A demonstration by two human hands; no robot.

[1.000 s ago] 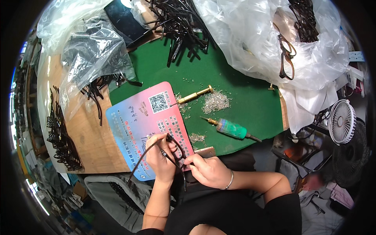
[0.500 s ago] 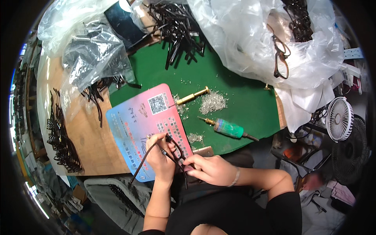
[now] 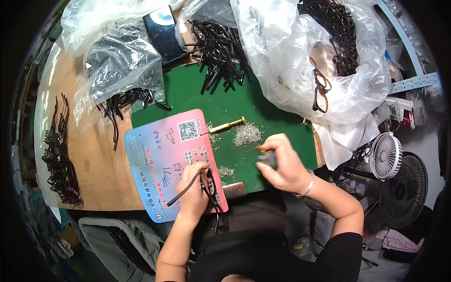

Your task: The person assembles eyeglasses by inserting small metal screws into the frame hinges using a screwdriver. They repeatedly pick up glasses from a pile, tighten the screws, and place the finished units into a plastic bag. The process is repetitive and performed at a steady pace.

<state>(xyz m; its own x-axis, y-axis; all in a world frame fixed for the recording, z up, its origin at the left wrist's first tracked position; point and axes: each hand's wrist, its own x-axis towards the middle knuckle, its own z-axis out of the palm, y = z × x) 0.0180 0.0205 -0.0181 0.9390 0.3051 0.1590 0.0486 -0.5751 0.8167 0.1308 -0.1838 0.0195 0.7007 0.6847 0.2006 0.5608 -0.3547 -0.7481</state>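
Observation:
My left hand (image 3: 193, 199) is closed around a dark eyeglass frame (image 3: 215, 202) above the lower right of a pink-and-blue printed mat (image 3: 141, 160). One temple arm of the frame sticks out to the lower left, and its other end hangs past the mat's near edge. My right hand (image 3: 287, 168) grips a screwdriver (image 3: 267, 158) over the green surface. Its brass-coloured end and part of the handle show, while the rest is hidden in the fingers. Just left of that hand lies a heap of small silvery screws (image 3: 248, 134).
A brass screwdriver (image 3: 226, 126) rests by the mat's top right. Smaller screws (image 3: 227, 172) lie near a flat metal-looking block (image 3: 234, 190). Dark temple arms (image 3: 218, 51) pile at the back; plastic bags (image 3: 272, 51) surround them. Stacked frames (image 3: 61, 160) stand left, fans (image 3: 386, 156) right.
My right hand has left the eyeglass frame, moved right and up, and picked the green-handled screwdriver off the table. My left hand still holds the frame. The whole view has shifted slightly.

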